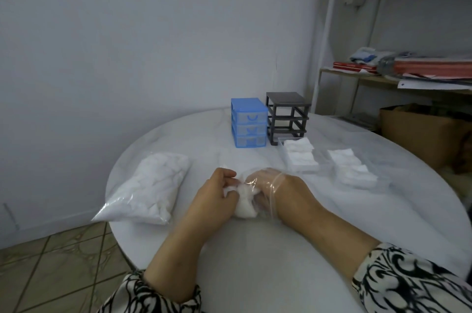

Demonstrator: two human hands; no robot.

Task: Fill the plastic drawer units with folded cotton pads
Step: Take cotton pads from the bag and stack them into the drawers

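Note:
My right hand (pixel 270 186) is inside a clear plastic bag (pixel 255 179), its fingers curled on white cotton pads (pixel 244 206). My left hand (pixel 217 191) grips the bag and cotton from the left side. A blue three-drawer unit (pixel 249 122) with its drawers in stands at the back of the round white table (pixel 306 236). A dark grey drawer frame (pixel 287 115) beside it has no drawers in it. Two clear drawers (pixel 300 156) (pixel 351 168) filled with folded white pads lie in front of the grey frame.
A full, sealed bag of cotton pads (pixel 148 191) lies at the table's left edge. A metal shelf (pixel 398 72) with papers and a cardboard box (pixel 424 131) stand to the right behind the table. Tiled floor shows at lower left.

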